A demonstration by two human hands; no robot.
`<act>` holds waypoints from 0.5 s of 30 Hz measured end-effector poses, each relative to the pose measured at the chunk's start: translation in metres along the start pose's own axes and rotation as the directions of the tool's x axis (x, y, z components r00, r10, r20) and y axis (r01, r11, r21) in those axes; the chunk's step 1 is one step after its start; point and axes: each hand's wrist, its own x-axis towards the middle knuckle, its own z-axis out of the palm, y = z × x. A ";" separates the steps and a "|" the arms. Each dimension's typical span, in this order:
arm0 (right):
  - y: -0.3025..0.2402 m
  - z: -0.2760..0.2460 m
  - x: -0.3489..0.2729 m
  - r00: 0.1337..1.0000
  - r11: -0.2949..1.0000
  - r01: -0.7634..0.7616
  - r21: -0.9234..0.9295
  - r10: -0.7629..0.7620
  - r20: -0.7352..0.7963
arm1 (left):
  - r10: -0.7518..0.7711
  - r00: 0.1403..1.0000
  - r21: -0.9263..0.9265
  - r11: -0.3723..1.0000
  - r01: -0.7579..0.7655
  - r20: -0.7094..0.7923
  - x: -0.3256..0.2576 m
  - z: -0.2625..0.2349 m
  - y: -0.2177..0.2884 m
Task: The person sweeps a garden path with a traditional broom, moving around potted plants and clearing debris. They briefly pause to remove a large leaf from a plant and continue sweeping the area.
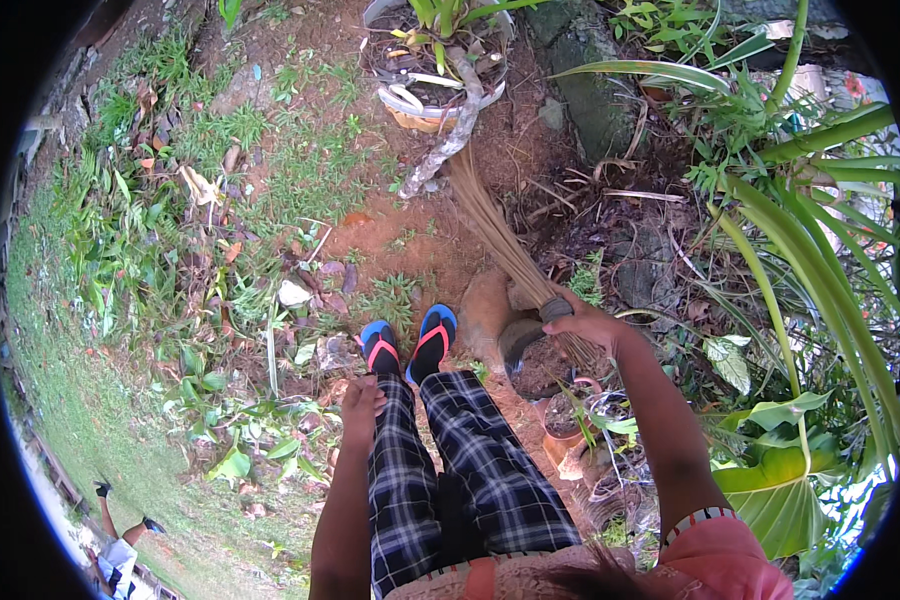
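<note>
The right hand (585, 326) has its fingers wrapped around the dark binding of a long brown stick-bristle broom (502, 236), its tips far off beside a crooked grey branch (457, 125). The left hand's (362, 398) fingers curl loosely; whether they hold anything, I cannot tell. Reddish soil (370, 238) lies largely bare left of the broom, giving open room; dry leaves (201, 187) remain farther left. A large grey rock (582, 85) and terracotta pot (562, 450) crowd the right.
</note>
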 end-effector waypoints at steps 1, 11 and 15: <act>0.008 0.006 -0.008 0.980 0.995 0.082 0.056 -0.090 0.176 | 0.014 1.000 -0.009 1.000 -0.014 0.013 -0.001 0.001 -0.001; 0.008 0.050 -0.012 0.996 0.957 0.061 0.284 -0.039 -0.084 | 0.023 1.000 -0.107 0.994 -0.025 -0.019 0.000 -0.009 -0.006; 0.032 0.024 -0.030 0.995 0.911 0.072 0.405 -0.092 0.030 | 0.051 0.998 -0.136 0.989 -0.056 -0.039 -0.006 -0.012 -0.006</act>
